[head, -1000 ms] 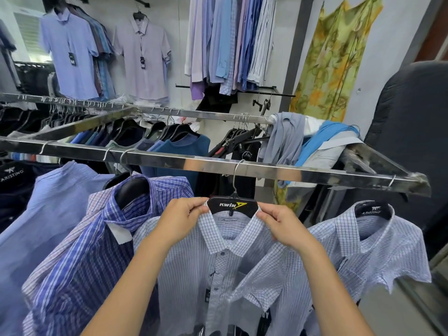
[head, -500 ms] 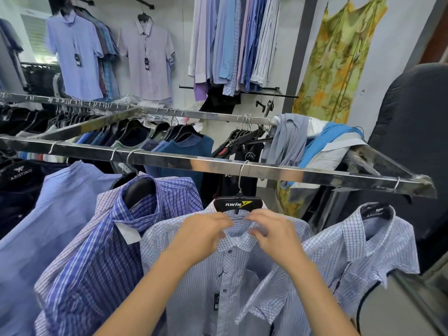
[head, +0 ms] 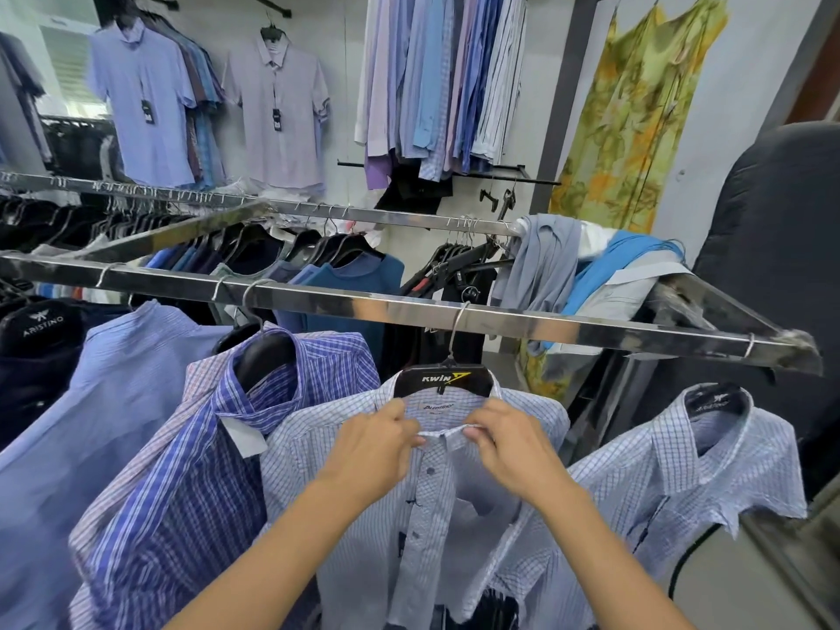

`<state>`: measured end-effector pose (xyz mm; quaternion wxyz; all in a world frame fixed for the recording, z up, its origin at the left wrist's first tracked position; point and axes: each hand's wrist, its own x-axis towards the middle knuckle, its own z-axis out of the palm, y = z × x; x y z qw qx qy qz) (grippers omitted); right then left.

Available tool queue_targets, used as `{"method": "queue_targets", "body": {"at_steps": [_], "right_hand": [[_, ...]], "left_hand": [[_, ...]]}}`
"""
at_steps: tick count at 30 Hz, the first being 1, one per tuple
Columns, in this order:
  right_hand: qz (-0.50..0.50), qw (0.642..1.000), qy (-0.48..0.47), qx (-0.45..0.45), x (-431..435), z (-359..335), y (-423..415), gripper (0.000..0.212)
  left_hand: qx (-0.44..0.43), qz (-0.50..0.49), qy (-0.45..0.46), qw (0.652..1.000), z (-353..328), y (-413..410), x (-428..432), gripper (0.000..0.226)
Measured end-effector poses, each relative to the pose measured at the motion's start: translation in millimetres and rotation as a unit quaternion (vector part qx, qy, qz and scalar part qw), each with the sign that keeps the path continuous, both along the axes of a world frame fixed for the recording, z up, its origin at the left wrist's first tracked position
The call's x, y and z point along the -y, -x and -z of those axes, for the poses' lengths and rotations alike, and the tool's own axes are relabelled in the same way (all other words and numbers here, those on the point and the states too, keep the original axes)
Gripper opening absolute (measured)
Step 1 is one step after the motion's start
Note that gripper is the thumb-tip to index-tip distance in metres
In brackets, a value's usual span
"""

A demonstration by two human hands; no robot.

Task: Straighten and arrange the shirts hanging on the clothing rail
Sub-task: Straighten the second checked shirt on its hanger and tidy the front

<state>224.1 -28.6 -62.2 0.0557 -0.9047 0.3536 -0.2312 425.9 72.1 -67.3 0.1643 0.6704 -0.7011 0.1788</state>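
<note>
Chrome rail [head: 409,313] runs across my head view, and the shirts hang from it side by side. At the middle hangs the pale checked shirt [head: 432,529] on a black hanger [head: 443,380], whose hook sits over the rail. My left hand [head: 372,447] pinches the collar band at the neck on one side of the top button. My right hand [head: 509,452] pinches the band on the other side, fingers curled onto the cloth. The two hands sit close together just below the hanger. A blue plaid shirt [head: 204,470] hangs just to the left, its shoulder touching the checked one. Another checked shirt [head: 709,470] hangs to the right, near the rail's end.
</note>
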Motion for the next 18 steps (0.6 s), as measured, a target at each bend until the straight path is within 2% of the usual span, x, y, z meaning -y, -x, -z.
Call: {"method": "queue_targets", "body": {"at_steps": [4,8,10,13,15,18], "right_hand": [[-0.024,1.000,0.003,0.000,-6,4,-4,0.011],[-0.047,0.999,-0.003,-0.016,-7,8,-4,0.017],[-0.034,0.999,-0.015,0.025,-9,10,-4,0.015],[0.016,0.993,-0.047,0.111,-11,11,-7,0.018],[0.032,0.993,-0.039,0.110,-13,12,-9,0.019],[-0.014,0.999,-0.030,0.041,-15,10,-8,0.016]], "left_hand": [[-0.045,0.001,0.017,0.999,9,8,2,0.003],[-0.052,0.030,-0.003,0.998,18,7,3,0.012],[-0.081,0.020,0.015,0.996,17,10,2,0.020],[-0.180,0.008,0.043,0.983,14,15,1,0.026],[-0.177,0.002,0.034,0.984,14,18,2,0.025],[-0.134,0.032,0.008,0.990,16,16,0,0.028]]}}
